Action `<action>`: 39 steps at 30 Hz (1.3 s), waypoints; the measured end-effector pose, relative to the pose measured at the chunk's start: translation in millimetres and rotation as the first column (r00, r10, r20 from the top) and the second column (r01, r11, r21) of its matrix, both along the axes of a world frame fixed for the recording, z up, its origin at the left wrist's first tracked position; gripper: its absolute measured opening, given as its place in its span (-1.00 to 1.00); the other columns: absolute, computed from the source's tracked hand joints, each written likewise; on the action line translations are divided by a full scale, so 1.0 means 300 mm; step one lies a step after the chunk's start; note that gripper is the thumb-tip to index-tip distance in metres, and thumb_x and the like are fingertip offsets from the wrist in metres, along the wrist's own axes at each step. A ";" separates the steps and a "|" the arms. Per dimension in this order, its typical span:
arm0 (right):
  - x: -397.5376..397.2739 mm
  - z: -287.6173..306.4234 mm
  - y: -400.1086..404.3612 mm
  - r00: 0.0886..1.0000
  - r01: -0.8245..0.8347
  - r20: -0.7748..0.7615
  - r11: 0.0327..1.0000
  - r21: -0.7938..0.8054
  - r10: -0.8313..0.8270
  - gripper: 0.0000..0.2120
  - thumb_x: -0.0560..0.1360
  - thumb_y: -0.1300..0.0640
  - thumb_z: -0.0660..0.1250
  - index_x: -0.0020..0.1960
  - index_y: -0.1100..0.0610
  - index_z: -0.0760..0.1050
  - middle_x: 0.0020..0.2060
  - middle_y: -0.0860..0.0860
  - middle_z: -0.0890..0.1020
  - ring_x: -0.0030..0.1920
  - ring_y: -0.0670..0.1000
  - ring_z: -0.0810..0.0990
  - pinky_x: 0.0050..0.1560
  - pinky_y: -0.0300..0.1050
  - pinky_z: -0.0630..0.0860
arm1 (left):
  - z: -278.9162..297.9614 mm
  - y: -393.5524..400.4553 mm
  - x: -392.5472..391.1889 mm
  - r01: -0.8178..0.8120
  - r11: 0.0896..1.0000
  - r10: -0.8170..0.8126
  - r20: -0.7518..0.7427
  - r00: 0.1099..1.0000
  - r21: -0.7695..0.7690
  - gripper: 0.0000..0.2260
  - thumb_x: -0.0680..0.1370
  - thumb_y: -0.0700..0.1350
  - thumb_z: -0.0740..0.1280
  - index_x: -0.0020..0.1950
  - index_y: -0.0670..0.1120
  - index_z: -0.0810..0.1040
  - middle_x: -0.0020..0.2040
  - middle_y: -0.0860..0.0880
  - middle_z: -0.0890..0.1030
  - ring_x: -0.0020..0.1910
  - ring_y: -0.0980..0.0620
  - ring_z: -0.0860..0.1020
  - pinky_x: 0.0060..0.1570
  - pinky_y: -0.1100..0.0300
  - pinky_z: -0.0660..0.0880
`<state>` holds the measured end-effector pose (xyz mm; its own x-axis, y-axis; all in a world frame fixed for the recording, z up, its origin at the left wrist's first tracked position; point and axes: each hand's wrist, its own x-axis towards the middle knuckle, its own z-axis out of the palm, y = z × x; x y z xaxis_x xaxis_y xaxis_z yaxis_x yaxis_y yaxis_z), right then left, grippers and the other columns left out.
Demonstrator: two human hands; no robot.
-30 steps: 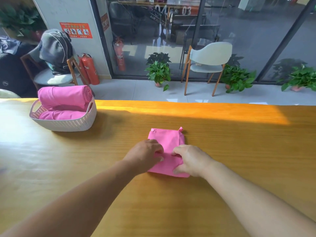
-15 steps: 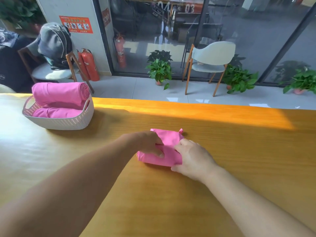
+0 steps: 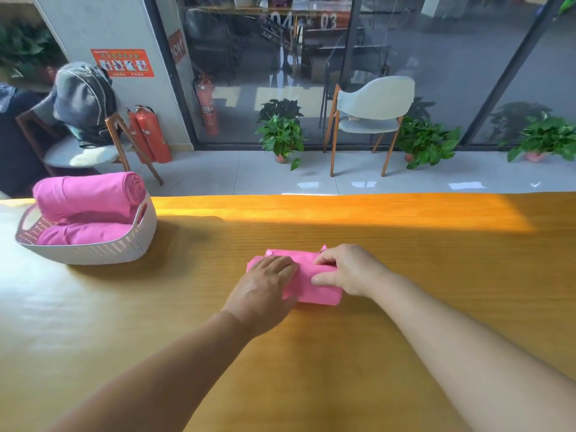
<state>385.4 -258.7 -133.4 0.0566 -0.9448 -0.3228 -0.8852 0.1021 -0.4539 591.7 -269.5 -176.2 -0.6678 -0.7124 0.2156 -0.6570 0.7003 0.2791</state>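
1. At the middle of the table, found a pink cloth, folded small, lying flat.
2. Saw the left hand pressed on its left half, fingers straight.
3. Saw the right hand curled round its right end.
4. Found the hands close together, not touching.
5. Noted a basket of pink rolls at far left, well apart.

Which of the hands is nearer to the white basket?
Left. The left hand presses the pink cloth at its end toward the white basket; the right hand grips its other end, farther from the basket.
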 end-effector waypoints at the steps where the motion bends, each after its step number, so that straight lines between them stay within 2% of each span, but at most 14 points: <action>1: -0.005 -0.006 -0.004 1.000 0.006 0.009 1.000 -0.011 -0.006 -0.58 0.44 -0.12 0.49 0.26 -0.04 0.60 0.22 -0.04 0.56 0.26 -0.01 0.49 0.10 -0.25 0.33 | 0.008 -0.001 -0.004 0.005 1.000 -0.006 0.028 1.000 0.027 -0.62 0.47 0.00 0.36 0.24 -0.12 0.55 0.22 -0.03 0.57 0.24 -0.05 0.50 0.35 0.12 0.33; 4: 0.002 -0.023 0.000 1.000 -0.005 -0.017 0.988 -0.152 0.003 -0.65 0.50 -0.07 0.43 0.26 -0.04 0.60 0.15 -0.07 0.53 0.21 -0.01 0.49 0.17 -0.16 0.41 | 0.047 -0.041 -0.017 -0.015 0.990 0.001 0.102 0.995 0.142 -0.49 0.50 0.00 0.38 0.42 -0.11 0.40 0.40 -0.01 0.42 0.42 -0.01 0.31 0.42 0.23 0.06; 8: 0.021 -0.043 0.029 0.992 -0.073 -0.123 0.946 -0.315 0.035 -0.71 0.55 -0.10 0.31 0.20 -0.02 0.60 0.05 -0.11 0.59 0.14 0.03 0.52 0.07 -0.05 0.49 | 0.072 -0.125 -0.031 -0.035 0.944 -0.021 0.163 0.986 0.329 -0.49 0.56 0.05 0.34 0.48 -0.03 0.33 0.41 0.03 0.39 0.42 -0.02 0.28 0.43 0.16 0.11; 10: 0.023 -0.055 0.036 0.980 -0.131 -0.178 0.956 -0.263 0.085 -0.57 0.47 -0.20 0.37 0.25 -0.01 0.51 0.04 -0.11 0.52 0.15 0.02 0.49 0.05 -0.05 0.47 | 0.072 -0.154 -0.041 -0.075 0.919 -0.023 0.244 0.970 0.386 -0.46 0.60 0.07 0.28 0.54 -0.01 0.24 0.51 0.03 0.28 0.49 -0.02 0.18 0.47 0.15 0.04; 14: 0.016 -0.081 0.014 0.952 -0.186 -0.277 0.966 -0.178 0.132 -0.24 0.42 -0.12 0.49 0.51 0.03 0.25 0.35 -0.09 0.40 0.40 0.01 0.34 0.38 -0.06 0.31 | 0.088 -0.193 -0.077 -0.119 0.898 -0.031 0.332 0.943 0.424 -0.46 0.65 0.10 0.17 0.59 0.01 0.11 0.58 0.02 0.14 0.55 -0.01 0.06 0.47 0.16 -0.05; 19: 0.005 -0.117 -0.040 0.973 -0.096 -0.223 0.981 -0.169 0.056 -0.27 0.36 -0.06 0.53 0.44 0.02 0.33 0.32 -0.07 0.45 0.37 0.05 0.38 0.35 -0.01 0.37 | 0.033 -0.145 -0.076 -0.081 0.989 0.045 0.262 0.964 0.128 -0.55 0.69 0.01 0.05 0.59 0.02 0.09 0.51 -0.01 0.17 0.52 0.00 0.10 0.51 0.09 -0.16; 22: -0.004 -0.114 -0.079 0.987 -0.063 -0.152 0.991 -0.117 0.044 -0.41 0.27 -0.06 0.50 0.27 -0.02 0.47 0.10 -0.04 0.56 0.16 0.08 0.51 0.14 -0.01 0.50 | -0.013 -0.100 -0.074 -0.052 0.999 0.054 0.290 0.956 -0.015 -0.37 0.62 0.05 0.17 0.61 -0.04 -0.02 0.51 -0.04 0.16 0.55 -0.03 0.03 0.53 0.02 -0.24; 24: -0.008 -0.089 -0.086 0.993 -0.032 -0.114 0.999 -0.041 0.028 -0.55 0.20 -0.07 0.51 0.06 -0.03 0.55 -0.09 -0.06 0.60 -0.03 0.06 0.57 -0.06 -0.06 0.54 | -0.025 -0.096 -0.070 -0.024 0.997 0.045 0.330 0.943 -0.069 -0.24 0.53 0.12 0.28 0.60 -0.06 -0.01 0.51 -0.04 0.17 0.54 -0.06 0.07 0.54 -0.02 -0.14; 27: 0.003 -0.045 -0.063 1.000 0.026 -0.007 0.999 0.039 -0.025 -0.70 0.18 -0.07 0.50 -0.15 -0.01 0.52 -0.27 -0.09 0.62 -0.23 -0.01 0.57 -0.31 -0.15 0.48 | -0.012 -0.094 -0.074 0.013 0.992 0.016 0.231 0.973 -0.125 -0.24 0.42 0.18 0.41 0.51 -0.09 0.24 0.43 -0.04 0.37 0.42 -0.07 0.32 0.50 0.01 0.10; 31: 0.028 0.028 -0.018 0.979 0.091 0.175 0.990 0.108 -0.109 -0.49 0.19 -0.09 0.56 0.10 -0.15 0.49 -0.17 -0.11 0.64 -0.26 -0.10 0.63 -0.30 -0.24 0.51 | 0.032 -0.044 -0.069 -0.017 1.000 0.015 0.155 0.988 0.007 -0.26 0.37 0.23 0.43 0.45 0.00 0.28 0.26 0.01 0.49 0.26 -0.03 0.46 0.34 0.09 0.29; 33: 0.033 0.051 0.018 0.934 0.141 0.314 0.984 0.109 -0.168 -0.29 0.18 -0.18 0.62 0.27 -0.13 0.46 -0.01 -0.10 0.61 -0.09 -0.09 0.64 -0.16 -0.22 0.58 | 0.056 -0.004 -0.054 -0.127 0.981 0.123 0.040 0.992 0.145 -0.30 0.33 0.26 0.45 0.38 0.05 0.33 0.15 0.06 0.54 0.14 0.01 0.52 0.21 0.12 0.41; 35: 0.036 0.076 0.070 0.759 0.243 0.579 0.955 0.171 -0.297 -0.24 0.25 -0.23 0.59 0.36 -0.02 0.46 0.09 -0.04 0.62 0.04 -0.05 0.64 0.09 -0.09 0.61 | 0.086 0.047 -0.034 -0.241 0.907 0.301 -0.132 0.944 0.347 -0.35 0.25 0.30 0.48 0.24 0.11 0.38 0.00 0.12 0.57 -0.04 0.06 0.57 0.00 0.11 0.53; 37: 0.041 0.103 0.126 0.529 0.280 0.754 0.919 0.278 -0.389 -0.46 0.41 -0.20 0.45 0.25 0.11 0.57 0.03 0.02 0.68 -0.01 -0.03 0.65 0.10 -0.08 0.58 | 0.090 0.094 -0.008 -0.308 0.815 0.460 -0.225 0.859 0.490 -0.42 0.19 0.28 0.50 0.12 0.15 0.41 -0.12 0.15 0.59 -0.15 0.12 0.58 -0.13 0.09 0.58; 39: 0.056 0.123 0.185 0.514 0.248 0.762 0.919 0.306 -0.393 -0.66 0.53 -0.11 0.37 0.10 0.14 0.65 -0.05 0.05 0.71 -0.07 -0.01 0.65 0.03 -0.10 0.57 | 0.091 0.134 0.021 -0.331 0.754 0.543 -0.254 0.800 0.567 -0.46 0.18 0.25 0.51 0.05 0.14 0.42 -0.16 0.13 0.60 -0.19 0.14 0.59 -0.16 0.06 0.59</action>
